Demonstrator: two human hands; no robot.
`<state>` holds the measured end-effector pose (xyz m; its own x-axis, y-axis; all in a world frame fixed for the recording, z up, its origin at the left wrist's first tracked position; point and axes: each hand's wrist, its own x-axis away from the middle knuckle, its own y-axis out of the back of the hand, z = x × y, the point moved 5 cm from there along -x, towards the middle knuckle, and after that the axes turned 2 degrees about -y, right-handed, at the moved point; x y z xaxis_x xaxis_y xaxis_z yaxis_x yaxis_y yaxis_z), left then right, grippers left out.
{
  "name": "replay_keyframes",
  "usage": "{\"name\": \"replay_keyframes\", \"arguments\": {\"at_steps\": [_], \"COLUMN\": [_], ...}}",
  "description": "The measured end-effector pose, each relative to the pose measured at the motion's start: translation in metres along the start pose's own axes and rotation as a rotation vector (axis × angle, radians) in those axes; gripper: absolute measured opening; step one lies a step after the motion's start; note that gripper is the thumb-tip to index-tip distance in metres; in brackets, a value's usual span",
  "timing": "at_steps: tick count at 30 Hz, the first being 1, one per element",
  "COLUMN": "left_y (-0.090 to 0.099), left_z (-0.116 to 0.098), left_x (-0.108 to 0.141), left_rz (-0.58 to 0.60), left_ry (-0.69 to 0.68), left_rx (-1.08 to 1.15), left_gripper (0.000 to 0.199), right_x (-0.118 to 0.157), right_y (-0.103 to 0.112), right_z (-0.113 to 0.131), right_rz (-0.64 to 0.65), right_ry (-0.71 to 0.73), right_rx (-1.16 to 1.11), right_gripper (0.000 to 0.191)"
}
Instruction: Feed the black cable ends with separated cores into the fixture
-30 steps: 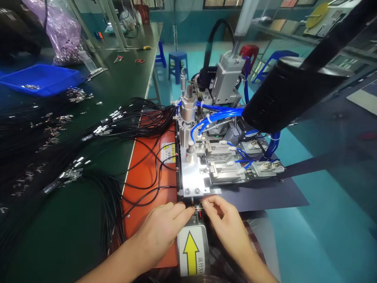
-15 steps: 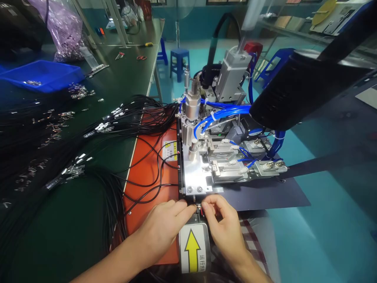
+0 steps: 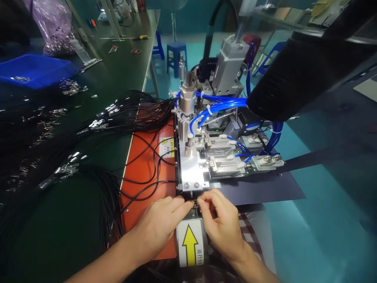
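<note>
My left hand (image 3: 165,218) is at the front end of the metal machine (image 3: 191,169), its fingers closed together at a small black fixture (image 3: 193,214). Close on its right, my right hand (image 3: 220,216) has thumb and index finger pinched at the same spot. Whatever lies between the fingertips is too small to make out. Below the fixture is a white label with a yellow arrow (image 3: 190,245). Black cables (image 3: 144,181) run over the orange plate (image 3: 141,157) into the machine's left side.
On the dark green table at left are a blue tray (image 3: 35,72), bundles of black cables with metal ends (image 3: 69,167) and a plastic bag (image 3: 55,23). A black hose (image 3: 282,82) hangs over the machine. Blue stools (image 3: 176,55) stand behind.
The whole view has shifted slightly, so everything appears a little further up and left. Both hands stay at the fixture; a red bit seen earlier by the right fingertips no longer shows.
</note>
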<state>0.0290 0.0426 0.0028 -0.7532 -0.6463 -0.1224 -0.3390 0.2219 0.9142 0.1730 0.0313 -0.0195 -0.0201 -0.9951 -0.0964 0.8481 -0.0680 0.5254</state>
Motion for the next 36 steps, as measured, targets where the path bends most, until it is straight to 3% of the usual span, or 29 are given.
{"name": "replay_keyframes", "arguments": {"at_steps": [6,13,20,26,29,33,36], "left_y": [0.001,0.001,0.002,0.001,0.000,-0.001,-0.002], "left_z": [-0.001,-0.001,-0.001,0.000,0.001,0.000,0.001], "left_x": [-0.001,-0.001,-0.001,-0.001,0.000,0.001,0.001], "left_rz": [0.011,0.013,0.032,0.093,0.108,0.107,0.113], "left_ry": [-0.004,-0.007,0.015,0.035,0.028,0.014,0.028], "left_rx": [-0.003,-0.002,0.015,0.018,0.005,-0.003,-0.004], "left_gripper": [0.033,0.033,0.029,0.024,0.023,0.024,0.022], "right_x": [0.003,0.004,0.015,0.023,0.017,0.008,0.009], "right_y": [-0.006,-0.016,-0.014,-0.021,-0.012,0.005,0.007], "right_z": [-0.016,-0.026,-0.034,-0.023,-0.017,-0.004,0.002], "right_rz": [0.004,0.093,0.115,0.278,0.228,0.073,0.054], "right_ry": [-0.240,-0.557,-0.652,-0.703,-0.644,-0.342,-0.202], "right_rx": [-0.196,-0.590,-0.672,-0.705,-0.504,-0.081,-0.001], "right_gripper": [0.015,0.027,0.033,0.029,0.025,0.019,0.018]}}
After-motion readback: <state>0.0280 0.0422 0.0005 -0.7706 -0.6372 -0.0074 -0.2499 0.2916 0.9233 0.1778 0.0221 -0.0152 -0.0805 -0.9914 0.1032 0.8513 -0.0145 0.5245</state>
